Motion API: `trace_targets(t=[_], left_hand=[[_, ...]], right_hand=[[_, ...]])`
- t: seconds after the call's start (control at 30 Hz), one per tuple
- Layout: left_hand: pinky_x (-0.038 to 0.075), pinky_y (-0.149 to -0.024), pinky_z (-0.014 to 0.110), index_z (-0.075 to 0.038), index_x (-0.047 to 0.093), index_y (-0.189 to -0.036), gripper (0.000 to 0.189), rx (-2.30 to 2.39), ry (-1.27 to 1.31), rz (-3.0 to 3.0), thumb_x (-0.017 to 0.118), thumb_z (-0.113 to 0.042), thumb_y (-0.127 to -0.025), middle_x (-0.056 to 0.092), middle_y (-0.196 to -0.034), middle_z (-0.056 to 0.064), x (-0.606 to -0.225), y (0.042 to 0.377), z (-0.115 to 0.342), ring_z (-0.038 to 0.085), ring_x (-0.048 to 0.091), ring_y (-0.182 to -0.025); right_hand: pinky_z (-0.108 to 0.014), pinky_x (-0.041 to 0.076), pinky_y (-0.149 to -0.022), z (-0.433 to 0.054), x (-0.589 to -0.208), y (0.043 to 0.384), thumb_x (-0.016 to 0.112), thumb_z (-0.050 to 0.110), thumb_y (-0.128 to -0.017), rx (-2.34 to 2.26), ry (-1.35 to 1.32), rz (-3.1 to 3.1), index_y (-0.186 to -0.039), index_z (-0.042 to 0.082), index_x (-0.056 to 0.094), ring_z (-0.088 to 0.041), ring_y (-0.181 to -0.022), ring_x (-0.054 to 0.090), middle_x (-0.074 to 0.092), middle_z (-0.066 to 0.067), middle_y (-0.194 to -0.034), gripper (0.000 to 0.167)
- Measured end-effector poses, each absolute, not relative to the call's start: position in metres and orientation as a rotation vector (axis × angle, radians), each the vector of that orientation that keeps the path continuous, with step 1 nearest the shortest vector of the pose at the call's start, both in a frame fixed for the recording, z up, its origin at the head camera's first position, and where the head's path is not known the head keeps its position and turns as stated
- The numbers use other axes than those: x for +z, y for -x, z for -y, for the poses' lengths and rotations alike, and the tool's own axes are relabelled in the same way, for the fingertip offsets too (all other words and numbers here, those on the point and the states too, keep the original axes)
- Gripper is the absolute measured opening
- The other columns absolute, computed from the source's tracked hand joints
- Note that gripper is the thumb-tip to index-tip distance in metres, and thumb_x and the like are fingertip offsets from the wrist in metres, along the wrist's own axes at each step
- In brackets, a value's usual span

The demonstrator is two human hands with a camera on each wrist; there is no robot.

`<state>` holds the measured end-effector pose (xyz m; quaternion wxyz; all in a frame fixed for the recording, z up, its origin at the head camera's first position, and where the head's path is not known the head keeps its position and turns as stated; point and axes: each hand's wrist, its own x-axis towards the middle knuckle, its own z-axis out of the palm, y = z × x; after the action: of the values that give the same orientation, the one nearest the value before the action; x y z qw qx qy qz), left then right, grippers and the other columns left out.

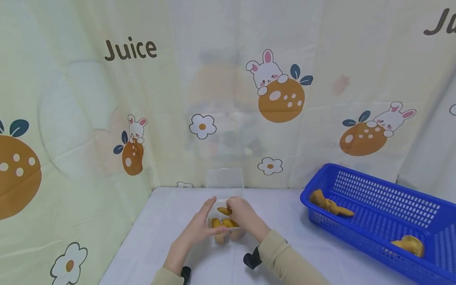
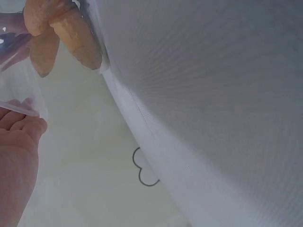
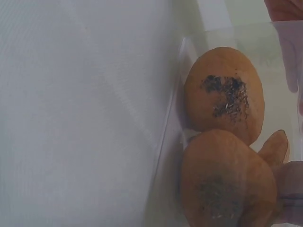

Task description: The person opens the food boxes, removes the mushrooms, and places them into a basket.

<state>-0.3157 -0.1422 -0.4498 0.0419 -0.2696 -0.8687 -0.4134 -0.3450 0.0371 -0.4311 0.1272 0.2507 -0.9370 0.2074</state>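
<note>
While the right hand (image 1: 244, 211) pinches 1 piece (image 1: 223, 211), slender, yellow-brown and pointed, at lower centre | left hand (image 1: 198, 226) grasps 1 clear box (image 1: 234, 228) there too | 1 blue basket (image 1: 377, 227), lower right

Near the far edge of the matt, white cloth-covered worktop (image 1: 149, 227), a clear rectangular box (image 3: 267, 45) of smooth, glossy thin plastic encloses matt tan rounded pieces (image 3: 223, 92) with rough, dark-flecked patches. The blue rectangular perforated basket (image 1: 360, 241) looks smooth plastic.
</note>
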Motion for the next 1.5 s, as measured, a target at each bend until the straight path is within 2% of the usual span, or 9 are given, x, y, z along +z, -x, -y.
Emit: trace_targets(t=[0.3, 0.4, 0.53, 0.7, 0.87, 1.03, 1.23, 1.5], left_hand=[[0.025, -0.104, 0.054, -0.011, 0.021, -0.147, 0.096, -1.275, 0.812, 2.662, 0.074, -0.045, -0.074, 0.021, -0.150, 0.015, -0.450, 0.316, 0.142, 0.036, 0.021, -0.134], [0.025, -0.103, 0.054, -0.011, 0.021, -0.147, 0.096, -1.273, 0.819, 2.660, 0.074, -0.044, -0.075, 0.021, -0.150, 0.016, -0.450, 0.315, 0.142, 0.037, 0.021, -0.134], [0.024, -0.104, 0.053, -0.011, 0.020, -0.148, 0.096, -1.277, 0.807, 2.671, 0.074, -0.045, -0.075, 0.019, -0.150, 0.014, -0.449, 0.316, 0.142, 0.035, 0.019, -0.135], [0.024, -0.104, 0.053, -0.012, 0.020, -0.148, 0.098, -1.278, 0.796, 2.675, 0.073, -0.047, -0.074, 0.019, -0.151, 0.012, -0.447, 0.316, 0.142, 0.033, 0.018, -0.135], [0.024, -0.104, 0.053, -0.013, 0.020, -0.148, 0.097, -1.270, 0.789, 2.682, 0.074, -0.046, -0.074, 0.020, -0.150, 0.013, -0.447, 0.314, 0.142, 0.034, 0.019, -0.135], [0.024, -0.103, 0.056, -0.014, 0.021, -0.148, 0.096, -1.286, 0.777, 2.687, 0.074, -0.046, -0.074, 0.020, -0.150, 0.013, -0.448, 0.312, 0.141, 0.035, 0.019, -0.135], [0.025, -0.103, 0.056, -0.012, 0.021, -0.148, 0.097, -1.283, 0.779, 2.684, 0.073, -0.048, -0.074, 0.020, -0.150, 0.013, -0.448, 0.313, 0.140, 0.036, 0.021, -0.134], [0.025, -0.102, 0.058, -0.009, 0.021, -0.147, 0.098, -1.274, 0.791, 2.669, 0.074, -0.046, -0.074, 0.020, -0.150, 0.015, -0.451, 0.314, 0.141, 0.039, 0.023, -0.132]], right_hand=[[-0.024, 0.048, -0.056, -0.045, -0.437, 0.352, 0.068, -0.010, -0.073, 0.769, -0.702, 2.677, -0.074, 0.000, 0.069, -0.013, -0.062, 0.053, 0.062, -0.003, -0.069, 0.010], [-0.023, 0.048, -0.055, -0.045, -0.436, 0.352, 0.073, -0.005, -0.072, 0.763, -0.710, 2.744, -0.076, -0.001, 0.070, -0.012, -0.063, 0.053, 0.062, -0.003, -0.069, 0.006], [-0.022, 0.047, -0.054, -0.045, -0.434, 0.353, 0.079, 0.002, -0.069, 0.740, -0.713, 2.793, -0.072, 0.003, 0.068, -0.011, -0.062, 0.052, 0.061, 0.000, -0.068, 0.011], [-0.022, 0.045, -0.052, -0.046, -0.432, 0.355, 0.078, 0.000, -0.070, 0.764, -0.725, 2.763, -0.068, 0.004, 0.067, -0.011, -0.060, 0.049, 0.059, 0.001, -0.065, 0.012], [-0.021, 0.047, -0.056, -0.051, -0.437, 0.354, 0.076, 0.001, -0.072, 0.888, -0.762, 2.668, -0.076, 0.004, 0.070, -0.010, -0.062, 0.050, 0.061, 0.001, -0.069, 0.007], [-0.019, 0.049, -0.059, -0.058, -0.440, 0.352, 0.076, 0.001, -0.073, 1.082, -0.763, 2.528, -0.084, 0.003, 0.072, -0.010, -0.067, 0.056, 0.065, 0.000, -0.077, 0.012], [-0.021, 0.051, -0.060, -0.067, -0.439, 0.348, 0.077, 0.001, -0.072, 1.283, -0.647, 2.371, -0.086, 0.004, 0.073, -0.011, -0.069, 0.059, 0.067, 0.001, -0.077, 0.015], [-0.025, 0.054, -0.064, -0.074, -0.437, 0.344, 0.079, 0.007, -0.072, 1.639, -0.453, 2.241, -0.090, 0.002, 0.073, -0.017, -0.074, 0.065, 0.069, -0.007, -0.083, 0.020]])
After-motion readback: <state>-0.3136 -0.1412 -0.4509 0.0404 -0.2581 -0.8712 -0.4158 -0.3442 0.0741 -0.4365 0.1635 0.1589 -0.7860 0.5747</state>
